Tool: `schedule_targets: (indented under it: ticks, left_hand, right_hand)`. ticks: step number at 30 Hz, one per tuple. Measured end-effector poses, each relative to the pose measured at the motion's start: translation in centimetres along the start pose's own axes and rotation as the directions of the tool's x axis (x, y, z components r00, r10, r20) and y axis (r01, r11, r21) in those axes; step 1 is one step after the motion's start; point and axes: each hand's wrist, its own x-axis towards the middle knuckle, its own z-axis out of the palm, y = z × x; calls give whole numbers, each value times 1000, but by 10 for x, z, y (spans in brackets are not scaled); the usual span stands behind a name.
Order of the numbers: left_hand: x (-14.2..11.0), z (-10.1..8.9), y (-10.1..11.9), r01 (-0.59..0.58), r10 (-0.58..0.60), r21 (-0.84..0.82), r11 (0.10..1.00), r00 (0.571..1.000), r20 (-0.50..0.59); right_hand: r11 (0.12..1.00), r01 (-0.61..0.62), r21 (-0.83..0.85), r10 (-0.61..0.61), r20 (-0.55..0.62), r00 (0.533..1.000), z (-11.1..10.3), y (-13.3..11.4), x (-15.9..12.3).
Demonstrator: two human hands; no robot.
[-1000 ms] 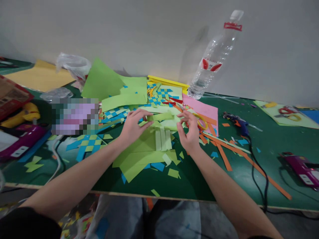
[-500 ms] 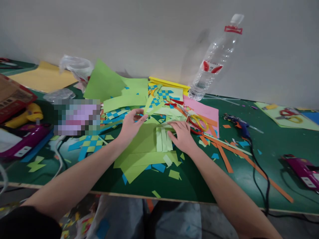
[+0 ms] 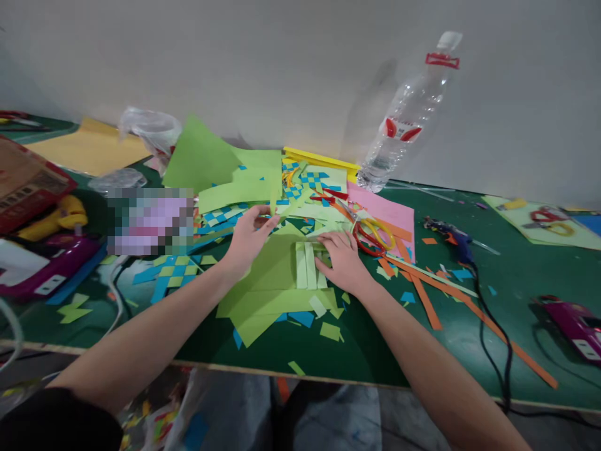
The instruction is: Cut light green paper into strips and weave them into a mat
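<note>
My left hand (image 3: 248,241) pinches a folded green paper strip (image 3: 295,207) between thumb and fingers; one end points up, the other slants to the right. My right hand (image 3: 344,260) lies over a row of pale green paper strips (image 3: 307,268), its fingers stretched out across their upper end and the thumb apart. Beneath the row is a larger green paper sheet (image 3: 275,266). Just right of that hand rest scissors (image 3: 373,235) with red and yellow handles. Woven blue-and-green paper (image 3: 307,181) lies behind the hands. My right fingertips partly cover the strips.
A water bottle (image 3: 399,119) leans at the wall. Right of my hands are orange strips (image 3: 425,304), a glue gun (image 3: 453,238) with a black cable, and a purple device (image 3: 570,326). To the left are a pixelated area (image 3: 150,222), a cardboard box (image 3: 30,181) and another purple device (image 3: 61,263).
My right hand has left the green strip and come down onto the pale strips. The strip, stretched between both hands earlier, now hangs folded from my left hand alone.
</note>
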Motion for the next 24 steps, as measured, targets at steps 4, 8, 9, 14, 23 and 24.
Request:
schedule_targets:
  ticks: [4, 8, 9, 14, 23, 24]
  left_hand:
    - [-1, 0, 4, -4, 5, -2, 1000, 1000, 8]
    - [0, -1, 2, 24, -25, 41, 999, 999, 32]
    - [1, -1, 1, 28, -31, 64, 998, 998, 48]
    - [8, -4, -6, -35, -10, 276, 960, 987, 159]
    - [8, -5, -11, -244, 126, 414, 877, 949, 290]
    - [7, -4, -11, -244, 119, 414, 877, 945, 304]
  right_hand:
    - [999, -12, 30, 12, -11, 1000, 0, 1, 0]
    - [997, -13, 76, 16, -42, 999, 2, 4, 1]
    - [996, -15, 88, 19, -50, 999, 2, 4, 1]
    - [992, -15, 125, 25, -74, 997, 1, 3, 1]
    - [978, -26, 209, 63, -173, 983, 0, 1, 2]
    - [975, -36, 219, 77, -179, 981, 0, 1, 2]
